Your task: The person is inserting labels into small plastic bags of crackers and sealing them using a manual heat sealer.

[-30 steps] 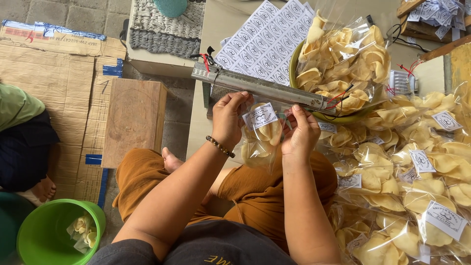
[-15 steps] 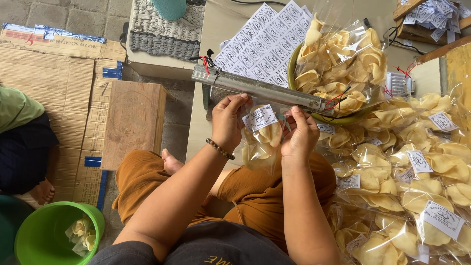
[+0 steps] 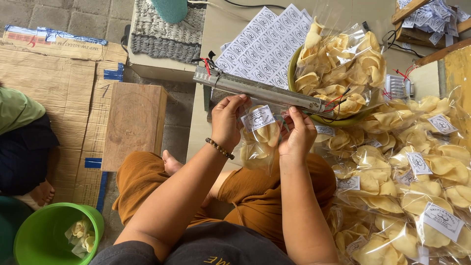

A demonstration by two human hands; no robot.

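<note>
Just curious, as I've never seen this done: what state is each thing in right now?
Left hand: gripping the cracker bag's top.
Right hand: gripping the same bag.
Cracker bag: filled, labelled, hanging below the sealer bar.
Sealer bar: lying flat.
Green bucket: nearly empty.
Packed bags: piled up.

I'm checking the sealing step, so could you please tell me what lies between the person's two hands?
In the head view, a clear bag of yellow crackers with a white label hangs between the left hand and the right hand, which hold its top by the metal sealer bar.

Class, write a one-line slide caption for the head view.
Both hands, left hand and right hand, hold a clear bag of crackers under a metal sealer bar.
</note>
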